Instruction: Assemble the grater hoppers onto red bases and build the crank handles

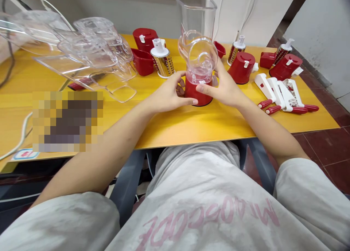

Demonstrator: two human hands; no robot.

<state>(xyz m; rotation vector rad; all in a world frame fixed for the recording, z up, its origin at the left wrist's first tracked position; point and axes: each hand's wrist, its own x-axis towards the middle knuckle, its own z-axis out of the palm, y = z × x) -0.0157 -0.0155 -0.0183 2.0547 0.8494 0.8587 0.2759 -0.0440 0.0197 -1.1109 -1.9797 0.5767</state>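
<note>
Pressure from my left hand [170, 93] and right hand [227, 86], both gripping the red base [202, 99], could, if uneven, tip the tall clear hopper [196, 19].

large pink lettering [203, 216] is running across the front of the pale shirt [197, 178], lower middle of the frame, but its slanting strokes are not giving a sure reading. at the lower left, a blue-bordered label [26, 154] is sitting on the yellow table [169, 129], showing an unreadable red mark.
</note>
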